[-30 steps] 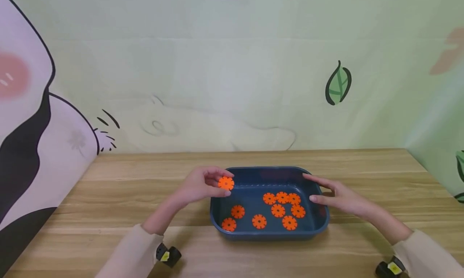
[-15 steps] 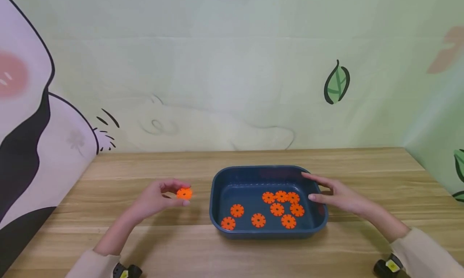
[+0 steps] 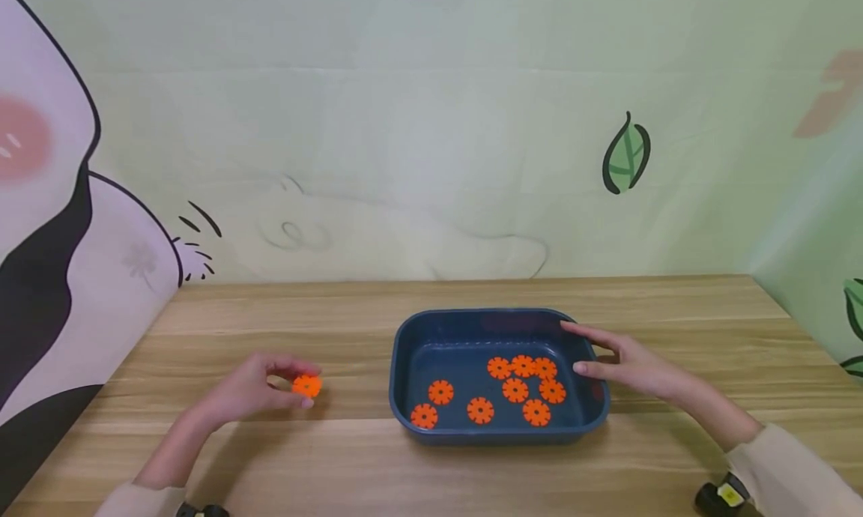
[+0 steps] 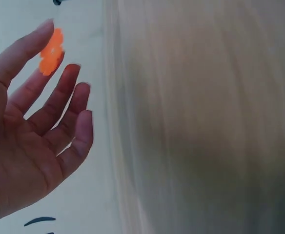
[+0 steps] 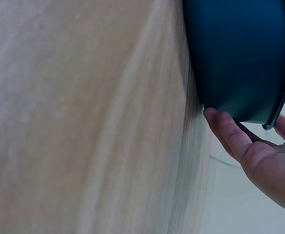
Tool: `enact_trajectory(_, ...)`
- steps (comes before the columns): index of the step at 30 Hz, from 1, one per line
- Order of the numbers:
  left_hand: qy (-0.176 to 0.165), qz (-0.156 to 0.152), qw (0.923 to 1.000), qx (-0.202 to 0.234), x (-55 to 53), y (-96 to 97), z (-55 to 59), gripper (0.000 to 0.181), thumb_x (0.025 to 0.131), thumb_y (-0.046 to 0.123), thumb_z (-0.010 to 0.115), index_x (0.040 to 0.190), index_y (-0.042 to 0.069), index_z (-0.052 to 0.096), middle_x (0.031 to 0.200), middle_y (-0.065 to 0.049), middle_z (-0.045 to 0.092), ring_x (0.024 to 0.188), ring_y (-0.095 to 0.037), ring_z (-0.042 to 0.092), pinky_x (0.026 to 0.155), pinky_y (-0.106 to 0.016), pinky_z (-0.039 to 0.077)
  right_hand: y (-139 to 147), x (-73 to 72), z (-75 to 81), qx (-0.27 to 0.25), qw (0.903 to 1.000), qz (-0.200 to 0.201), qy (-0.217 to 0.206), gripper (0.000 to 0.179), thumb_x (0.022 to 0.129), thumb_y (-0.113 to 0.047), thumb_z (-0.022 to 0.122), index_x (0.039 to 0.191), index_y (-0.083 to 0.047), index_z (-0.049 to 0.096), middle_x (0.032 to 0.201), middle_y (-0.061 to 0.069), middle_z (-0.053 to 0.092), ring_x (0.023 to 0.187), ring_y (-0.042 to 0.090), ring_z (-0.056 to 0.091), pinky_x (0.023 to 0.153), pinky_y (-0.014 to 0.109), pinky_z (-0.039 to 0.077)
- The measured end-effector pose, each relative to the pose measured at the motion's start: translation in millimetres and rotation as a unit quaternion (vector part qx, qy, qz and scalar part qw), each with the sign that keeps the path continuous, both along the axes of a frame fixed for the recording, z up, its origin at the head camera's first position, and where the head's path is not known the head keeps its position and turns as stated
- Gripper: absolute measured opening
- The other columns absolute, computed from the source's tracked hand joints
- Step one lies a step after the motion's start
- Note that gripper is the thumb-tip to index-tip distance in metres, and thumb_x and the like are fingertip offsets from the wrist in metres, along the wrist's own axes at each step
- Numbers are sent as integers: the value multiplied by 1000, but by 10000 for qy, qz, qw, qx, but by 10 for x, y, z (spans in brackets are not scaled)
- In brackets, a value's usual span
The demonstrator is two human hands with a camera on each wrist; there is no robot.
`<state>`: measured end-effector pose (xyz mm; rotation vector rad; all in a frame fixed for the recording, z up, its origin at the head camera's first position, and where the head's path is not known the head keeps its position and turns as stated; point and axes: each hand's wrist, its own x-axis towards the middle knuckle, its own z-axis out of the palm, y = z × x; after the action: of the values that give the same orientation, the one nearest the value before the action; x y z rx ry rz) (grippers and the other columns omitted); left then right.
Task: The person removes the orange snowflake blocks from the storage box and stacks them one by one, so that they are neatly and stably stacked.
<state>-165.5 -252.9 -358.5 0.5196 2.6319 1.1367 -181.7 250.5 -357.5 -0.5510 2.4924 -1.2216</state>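
Observation:
My left hand (image 3: 252, 388) pinches an orange notched plastic disc (image 3: 307, 386) between thumb and index finger, left of the blue tray. In the left wrist view the disc (image 4: 51, 52) sits near those fingertips, and the other fingers are loosely bent. The tray (image 3: 499, 436) is deep and rectangular with rounded corners. Several like discs (image 3: 481, 410) lie flat on its floor, most toward the right. My right hand (image 3: 634, 363) holds the tray's right end, thumb and index finger over the rim. In the right wrist view, other fingers (image 5: 235, 136) touch the outer wall below.
The tray stands on a wood-grain table (image 3: 364, 472). Behind the table rises a pale green wall covering (image 3: 404, 165) with cartoon prints. A black wrist camera (image 3: 721, 496) is worn at the right sleeve.
My left hand has carried the orange disc out from the tray's left side, leftward and down toward the table. The right hand and tray have hardly moved.

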Motion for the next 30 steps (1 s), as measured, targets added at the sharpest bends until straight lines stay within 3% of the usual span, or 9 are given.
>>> enact_trajectory(7,-15,-445,9985,-303,-37,-83,-47,41,70,26,78,103,4,67,96,-3,67,90,-21,58,79,-38,46,1,-8,-9,32,10000,36,33,62,89,-28,58,142,-10,31,144,27,22,127,52,21,92,64,30)
enact_trajectory(19,-111,-734,9957,-549,-54,-139,-80,41,66,21,81,101,5,66,87,1,63,76,-11,55,67,-23,47,-6,1,-6,-5,10000,77,49,62,89,-28,58,142,-10,31,145,27,21,127,53,18,92,64,30)
enact_trajectory(30,113,-937,9944,-480,-58,-180,-114,40,65,16,80,100,4,66,81,1,58,72,-8,50,64,-22,46,6,-8,-15,49,10000,33,73,62,89,-29,58,142,-11,31,145,27,21,127,53,19,92,65,28)
